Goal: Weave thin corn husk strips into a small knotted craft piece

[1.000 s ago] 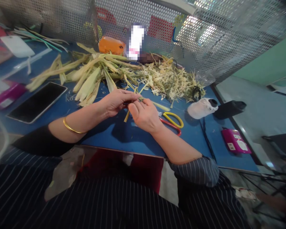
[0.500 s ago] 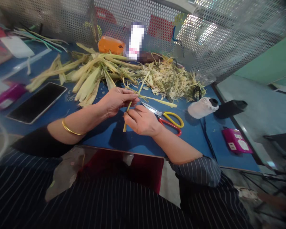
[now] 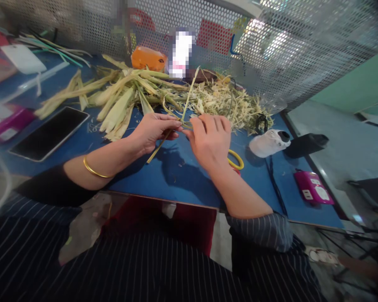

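Several narrow corn husk strips [image 3: 190, 94] cross between my two hands, one standing up and away, another slanting down toward the table's front edge. My left hand [image 3: 153, 131] pinches them where they cross, thumb against the forefinger. On the right, my right hand [image 3: 211, 140] has its thumb and forefinger closed on a strip beside that crossing, its other fingers curled, back of the hand up. Under the right wrist lie scissors [image 3: 237, 159]; a yellow handle loop and a bit of red show, while the blades are hidden.
Whole dried corn husks [image 3: 118, 111] and a shredded husk heap [image 3: 229, 102] lie behind my hands. A phone [image 3: 48, 134] is at left. A white-wrapped spool [image 3: 266, 144], a black cone [image 3: 307, 145] and a magenta socket box [image 3: 314, 187] stand right. Perforated metal panels [image 3: 286, 54] rise behind.
My right hand dropped to the lower strip, then moved up and right to a strip beside the crossing, covering the scissor blades. One strip now points up more; the lower strip swung left.
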The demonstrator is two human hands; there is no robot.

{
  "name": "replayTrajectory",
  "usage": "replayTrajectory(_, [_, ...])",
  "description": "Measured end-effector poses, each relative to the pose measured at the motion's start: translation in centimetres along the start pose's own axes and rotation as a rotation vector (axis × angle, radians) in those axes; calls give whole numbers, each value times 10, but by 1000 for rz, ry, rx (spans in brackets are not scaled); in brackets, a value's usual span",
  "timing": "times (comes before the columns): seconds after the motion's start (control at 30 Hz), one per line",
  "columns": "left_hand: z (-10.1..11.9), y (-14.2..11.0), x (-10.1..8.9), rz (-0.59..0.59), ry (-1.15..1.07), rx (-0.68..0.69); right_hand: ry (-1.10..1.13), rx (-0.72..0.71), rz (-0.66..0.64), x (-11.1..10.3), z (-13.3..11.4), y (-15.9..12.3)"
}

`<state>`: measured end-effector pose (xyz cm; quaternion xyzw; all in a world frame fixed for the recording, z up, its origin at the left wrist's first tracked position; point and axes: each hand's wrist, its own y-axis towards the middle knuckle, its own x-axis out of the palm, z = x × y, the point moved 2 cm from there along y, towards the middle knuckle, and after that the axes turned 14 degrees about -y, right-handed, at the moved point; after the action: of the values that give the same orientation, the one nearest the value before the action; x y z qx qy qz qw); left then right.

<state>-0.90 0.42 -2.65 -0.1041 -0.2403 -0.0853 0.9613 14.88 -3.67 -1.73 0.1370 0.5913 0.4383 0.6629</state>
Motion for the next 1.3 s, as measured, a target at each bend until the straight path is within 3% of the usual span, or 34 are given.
replayTrajectory(0.1, [3,-2,1,-24,5,-16,-38,30,-116,8,9,1])
replayTrajectory(0.27, [3,-4,7,-184,-4,-137,24,-2,-207,10,5,0])
replayTrajectory(0.4, [1,-2,6,-150,151,-62,33,-39,-266,6,3,2])
replayTrajectory(0.53, [0,0,4,-120,239,-1,85,20,-335,3,11,4])
replayTrajectory(0.73, [6,4,1,-123,243,4,241,86,-362,1,31,8])
replayTrajectory(0.93, [13,3,0,-89,196,25,260,118,-377,0,43,9])
replayTrajectory(1.07, [13,2,0,-149,166,-50,272,186,-403,1,50,7])
replayTrajectory(1.17, [12,1,1,-178,161,-58,446,257,-441,4,52,7])
replayTrajectory(1.3, [5,-4,6,-237,221,-101,930,490,-444,14,42,4])
